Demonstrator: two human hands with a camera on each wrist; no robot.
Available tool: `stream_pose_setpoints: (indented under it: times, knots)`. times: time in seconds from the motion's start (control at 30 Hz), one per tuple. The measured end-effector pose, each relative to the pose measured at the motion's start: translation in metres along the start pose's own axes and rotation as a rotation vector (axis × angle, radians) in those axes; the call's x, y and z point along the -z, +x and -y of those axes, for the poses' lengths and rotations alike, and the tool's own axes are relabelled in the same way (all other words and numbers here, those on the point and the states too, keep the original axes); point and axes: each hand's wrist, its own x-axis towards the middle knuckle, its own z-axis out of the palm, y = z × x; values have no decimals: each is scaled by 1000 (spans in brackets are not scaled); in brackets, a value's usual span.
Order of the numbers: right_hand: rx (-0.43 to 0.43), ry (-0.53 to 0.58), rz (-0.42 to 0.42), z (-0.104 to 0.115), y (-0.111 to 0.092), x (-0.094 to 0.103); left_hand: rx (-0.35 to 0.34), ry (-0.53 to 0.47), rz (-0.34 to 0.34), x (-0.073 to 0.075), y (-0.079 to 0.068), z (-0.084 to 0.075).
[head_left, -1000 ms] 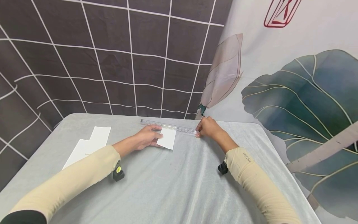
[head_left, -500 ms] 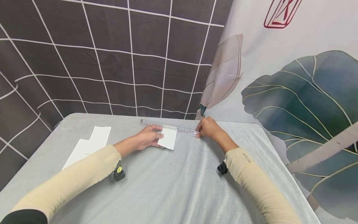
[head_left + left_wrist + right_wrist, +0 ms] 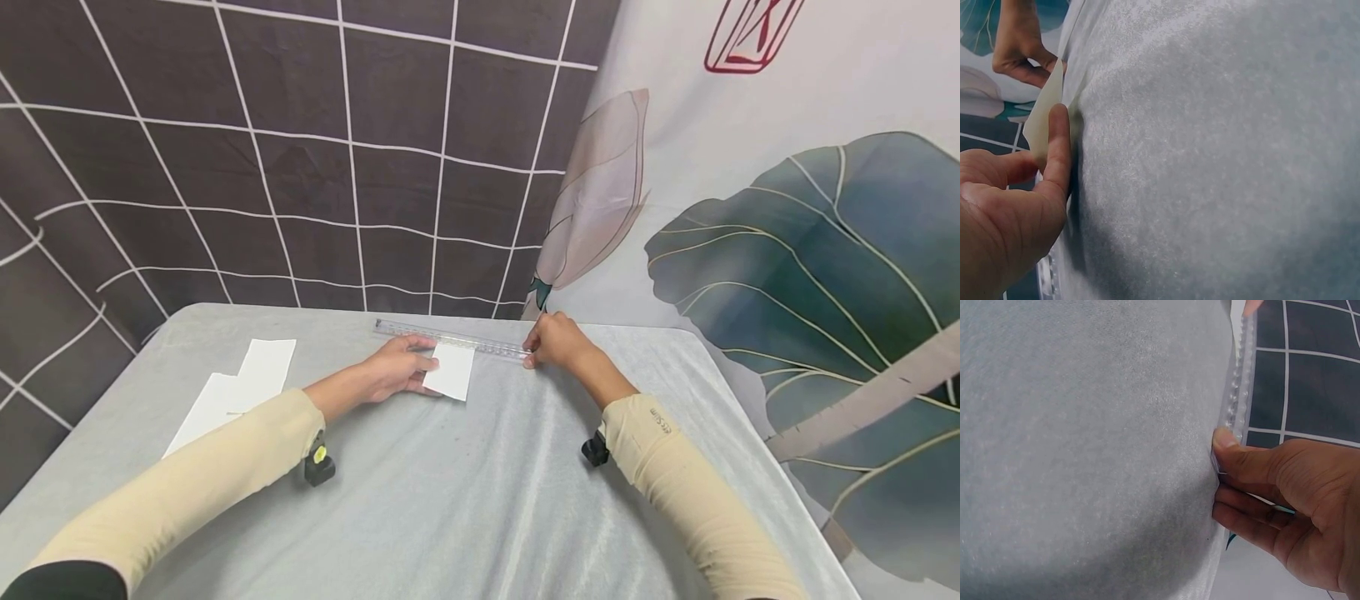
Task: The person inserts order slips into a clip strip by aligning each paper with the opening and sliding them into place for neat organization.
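A small white piece of paper (image 3: 452,372) is pinched by its left edge in my left hand (image 3: 393,369), and its far edge lies along a clear plastic ruler (image 3: 495,346). In the left wrist view the paper (image 3: 1041,122) stands between my thumb and a straight finger. My right hand (image 3: 558,340) pinches the ruler's right end. Seen from the right wrist, the thumb and fingertips of the right hand (image 3: 1291,500) close on the end of the ruler (image 3: 1241,381) near the table surface. My left fingers partly cover the ruler's left part.
A table with a light grey cloth (image 3: 465,517) lies under both hands. Overlapping white papers (image 3: 262,371) rest at the left, partly hidden behind my left sleeve (image 3: 202,467). A dark gridded curtain (image 3: 300,167) and a leaf-printed one (image 3: 810,267) hang behind the table.
The paper and my left hand have shifted very slightly to the right along the ruler. The ruler and my right hand keep their place.
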Motion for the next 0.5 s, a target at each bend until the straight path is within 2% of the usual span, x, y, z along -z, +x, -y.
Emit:
stream_pose_setpoints:
  times: [0.5]
  knots:
    - [5, -42, -16, -2, 3, 0, 7, -1, 10, -10, 1, -3]
